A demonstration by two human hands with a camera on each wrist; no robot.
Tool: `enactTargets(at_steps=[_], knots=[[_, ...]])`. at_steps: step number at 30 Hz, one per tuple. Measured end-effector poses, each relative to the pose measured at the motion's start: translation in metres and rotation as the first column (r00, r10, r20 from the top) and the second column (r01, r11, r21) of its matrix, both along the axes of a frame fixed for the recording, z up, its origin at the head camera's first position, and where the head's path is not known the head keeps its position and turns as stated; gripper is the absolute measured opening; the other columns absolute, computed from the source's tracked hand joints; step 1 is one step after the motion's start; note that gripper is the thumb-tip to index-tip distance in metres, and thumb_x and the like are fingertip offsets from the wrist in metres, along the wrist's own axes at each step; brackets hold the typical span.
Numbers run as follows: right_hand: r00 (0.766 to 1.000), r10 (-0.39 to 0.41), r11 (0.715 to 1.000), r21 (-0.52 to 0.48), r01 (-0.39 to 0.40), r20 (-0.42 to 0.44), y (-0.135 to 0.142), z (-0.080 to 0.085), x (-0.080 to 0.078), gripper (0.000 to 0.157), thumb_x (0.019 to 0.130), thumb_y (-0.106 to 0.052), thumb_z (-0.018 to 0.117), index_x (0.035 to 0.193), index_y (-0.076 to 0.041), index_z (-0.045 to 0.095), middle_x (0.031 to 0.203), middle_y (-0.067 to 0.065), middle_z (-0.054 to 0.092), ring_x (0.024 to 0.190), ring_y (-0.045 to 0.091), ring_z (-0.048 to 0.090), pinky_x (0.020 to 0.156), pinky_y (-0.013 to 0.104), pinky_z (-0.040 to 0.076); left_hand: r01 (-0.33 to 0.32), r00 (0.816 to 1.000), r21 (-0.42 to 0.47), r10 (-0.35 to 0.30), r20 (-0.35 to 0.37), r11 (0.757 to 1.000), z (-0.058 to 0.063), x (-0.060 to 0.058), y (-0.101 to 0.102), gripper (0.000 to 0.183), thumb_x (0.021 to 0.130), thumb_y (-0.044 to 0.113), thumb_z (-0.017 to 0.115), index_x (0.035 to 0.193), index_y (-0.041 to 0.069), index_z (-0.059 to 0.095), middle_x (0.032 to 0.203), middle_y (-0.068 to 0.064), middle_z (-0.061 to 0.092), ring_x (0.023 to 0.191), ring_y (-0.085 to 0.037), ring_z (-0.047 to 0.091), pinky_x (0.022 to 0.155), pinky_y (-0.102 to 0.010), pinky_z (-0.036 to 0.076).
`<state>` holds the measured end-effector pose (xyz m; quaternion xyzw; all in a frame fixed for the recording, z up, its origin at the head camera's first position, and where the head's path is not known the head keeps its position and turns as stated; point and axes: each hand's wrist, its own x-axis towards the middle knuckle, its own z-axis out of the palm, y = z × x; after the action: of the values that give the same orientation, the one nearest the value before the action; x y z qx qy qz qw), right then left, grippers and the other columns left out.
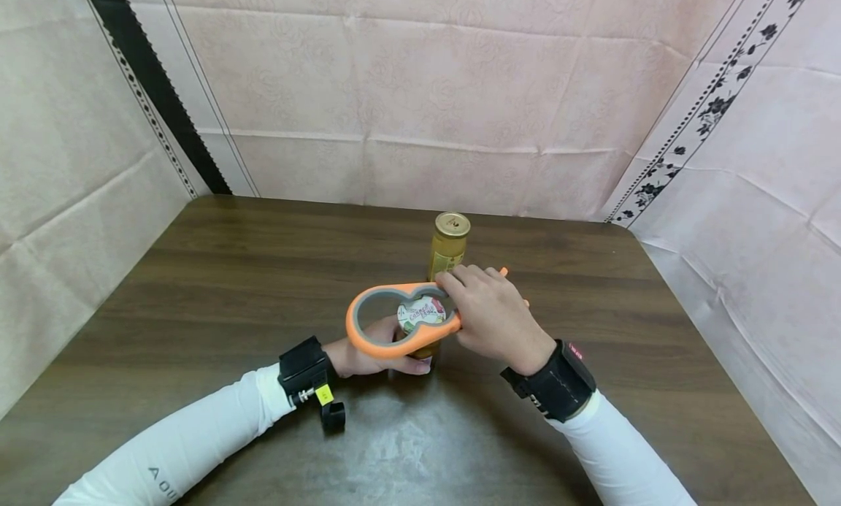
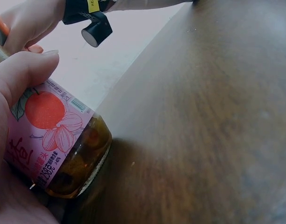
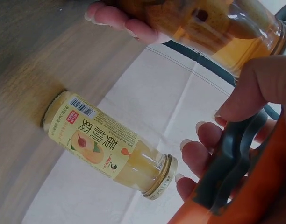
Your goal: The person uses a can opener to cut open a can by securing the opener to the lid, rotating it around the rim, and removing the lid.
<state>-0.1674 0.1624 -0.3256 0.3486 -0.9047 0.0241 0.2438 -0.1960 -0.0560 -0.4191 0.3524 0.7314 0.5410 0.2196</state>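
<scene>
My left hand (image 1: 364,363) grips a glass jar of fruit; the left wrist view shows its pink label (image 2: 49,123) with a red fruit, and the thumb (image 2: 33,70) laid across it. The jar's patterned lid (image 1: 421,312) faces up. My right hand (image 1: 494,317) holds an orange and grey jar opener (image 1: 351,320) just over that lid, which shows through the opener's large loop. In the right wrist view, fingers are curled round the opener's grey inner edge (image 3: 213,179). Part of the jar is hidden behind the opener and the left hand.
A second jar (image 1: 449,247), gold-lidded with a yellow peach label, stands upright behind my hands. The brown wooden table (image 1: 263,272) ends at pale cloth (image 1: 394,112) at the back and sides. Each wrist wears a black strap with a camera.
</scene>
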Motion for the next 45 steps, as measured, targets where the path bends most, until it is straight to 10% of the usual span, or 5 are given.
enactTargets(at_steps=[11,20,45], knots=[[0.989,0.006,0.998,0.063,0.003,-0.148,-0.006,-0.007,0.003,0.050,0.070,0.002,0.072,0.119,-0.004,0.062,0.099,0.009,0.066,0.088,0.025,0.063,0.071,0.037,0.053,0.063,0.996,0.024,-0.065,0.061,0.998,-0.001,0.000,-0.001,0.082,0.090,0.022,0.078,0.156,0.035,0.031,0.158,0.013,0.040,0.140,-0.007,0.041,0.117,-0.026,0.034],[0.989,-0.011,0.996,0.082,0.023,-0.147,-0.010,-0.005,0.006,0.061,0.075,-0.002,0.079,0.133,-0.003,0.059,0.109,0.012,0.068,0.096,0.027,0.065,0.079,0.039,0.057,0.064,0.995,0.033,-0.067,0.073,0.997,0.000,0.002,-0.003,0.083,0.091,0.022,0.077,0.158,0.031,0.029,0.163,0.012,0.031,0.148,-0.012,0.030,0.123,-0.040,0.027],[0.985,-0.012,0.988,0.151,0.039,-0.171,-0.013,-0.001,0.011,0.076,0.072,-0.001,0.070,0.146,-0.004,0.051,0.128,0.007,0.068,0.105,0.028,0.069,0.091,0.040,0.057,0.080,0.993,0.025,-0.082,0.082,0.996,0.004,0.002,-0.003,0.081,0.091,0.023,0.078,0.157,0.036,0.032,0.160,0.017,0.037,0.145,-0.009,0.038,0.121,-0.038,0.032]])
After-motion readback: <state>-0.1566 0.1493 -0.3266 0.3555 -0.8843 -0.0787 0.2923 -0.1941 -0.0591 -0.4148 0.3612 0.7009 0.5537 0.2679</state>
